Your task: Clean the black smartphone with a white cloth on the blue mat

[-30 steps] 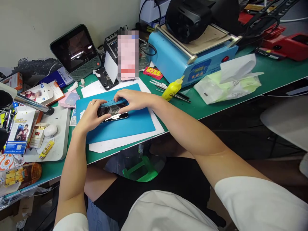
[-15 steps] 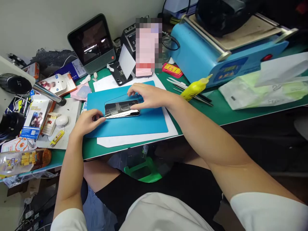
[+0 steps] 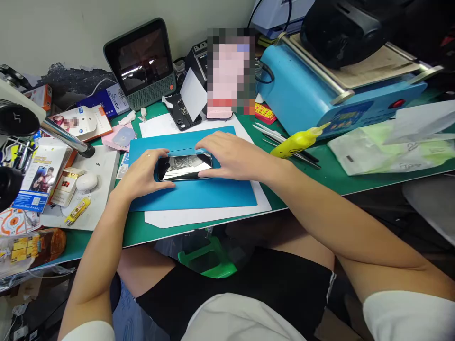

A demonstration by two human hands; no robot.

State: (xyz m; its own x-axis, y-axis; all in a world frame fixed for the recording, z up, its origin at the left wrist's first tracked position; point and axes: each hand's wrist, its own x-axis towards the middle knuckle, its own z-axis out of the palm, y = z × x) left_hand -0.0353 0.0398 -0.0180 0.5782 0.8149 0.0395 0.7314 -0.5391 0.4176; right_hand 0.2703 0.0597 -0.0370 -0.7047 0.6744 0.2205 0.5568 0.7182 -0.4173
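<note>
A black phone with a shiny, reflecting screen lies lengthwise over the blue mat. My left hand holds its left end, with the thumb along the near edge and the fingers at the far edge. Around the right end is my right hand, thumb on the near corner and fingers at the far corner. A thin dark line runs just beyond the phone's far edge, between the hands. White paper sticks out from under the mat.
Behind the mat stand an opened black phone part, a smart display and a pink pixelated item. To the right are a yellow bottle, tweezers, a blue machine and a tissue pack. Boxes and a lighter lie left.
My left hand has moved right and its fingers have come round the phone's left end. My right hand's thumb has shifted from over the screen to the near corner. The view has shifted slightly.
</note>
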